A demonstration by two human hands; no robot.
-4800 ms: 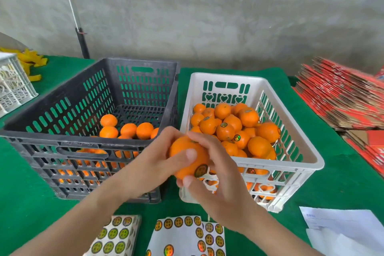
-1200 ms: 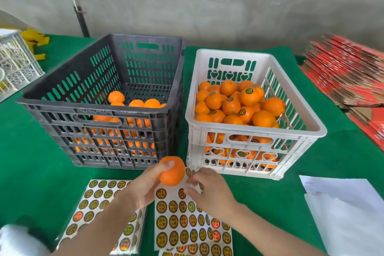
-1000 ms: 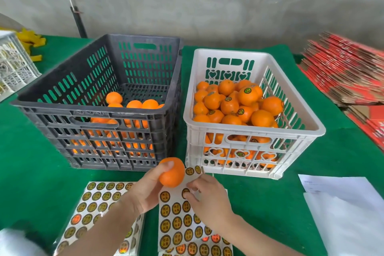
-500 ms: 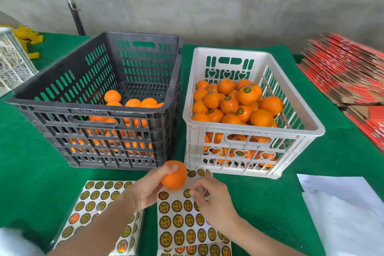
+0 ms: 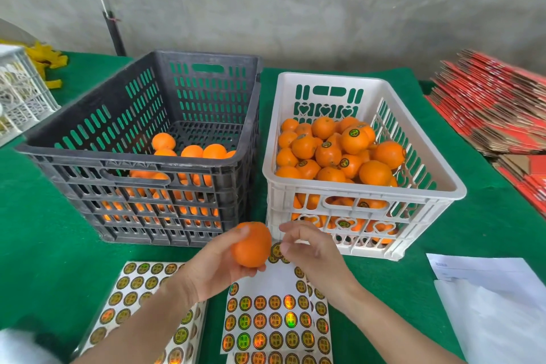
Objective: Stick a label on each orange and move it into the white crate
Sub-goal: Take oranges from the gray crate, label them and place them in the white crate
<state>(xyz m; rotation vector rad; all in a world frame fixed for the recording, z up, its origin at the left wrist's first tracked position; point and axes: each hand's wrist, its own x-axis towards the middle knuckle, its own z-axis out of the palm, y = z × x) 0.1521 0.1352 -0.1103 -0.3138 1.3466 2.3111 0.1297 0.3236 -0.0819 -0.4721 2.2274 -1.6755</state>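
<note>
**A:** Where is the smooth round orange (image 5: 251,245)?

**B:** The person's left hand (image 5: 218,266) grips it in the air, thumb on top and fingers curled beneath. It is just in front of the white slotted plastic crate (image 5: 419,195), not in it.

**A:** And the right hand (image 5: 313,254)?

**B:** It is just beside the orange but apart from it, fingertips drawn toward the thumb. A round label shows at those fingertips, but whether they pinch it cannot be told.

**A:** What lies below?

**B:** A white sheet of round gold-and-black labels (image 5: 274,322) on the green cloth table (image 5: 44,245), with a second label sheet (image 5: 133,284) to its left.

**A:** The crates?

**B:** The white one holds a heap of labelled oranges (image 5: 328,154). The dark grey slotted crate (image 5: 88,161) beside it holds plain oranges (image 5: 192,151).
</note>
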